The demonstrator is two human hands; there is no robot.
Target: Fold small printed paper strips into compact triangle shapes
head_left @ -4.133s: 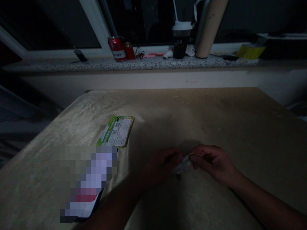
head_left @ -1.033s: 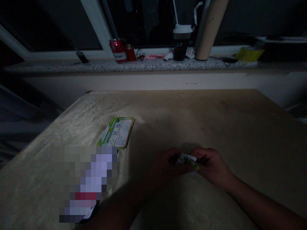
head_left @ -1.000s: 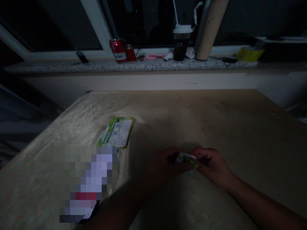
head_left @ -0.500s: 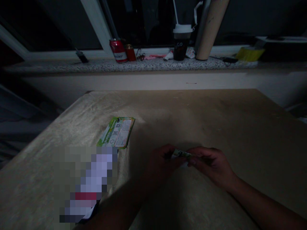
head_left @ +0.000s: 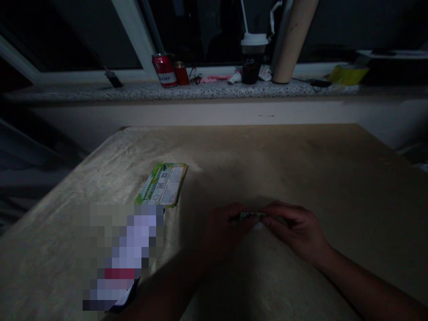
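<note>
The small printed piece [head_left: 249,215] is lying between the fingertips, just below and right of the frame's centre, and is showing in the head view as a thin strip. The left hand [head_left: 224,226] is pinching its left end; the right hand [head_left: 299,227] is gripping the other, though exact finger contact is too dark to tell. Working it well probably calls for level, light pinches with thumbs close together, so that no edge is slipping. Shadow is dimming the work; the brighter table [head_left: 100,167] at centre left would likely be serving better.
</note>
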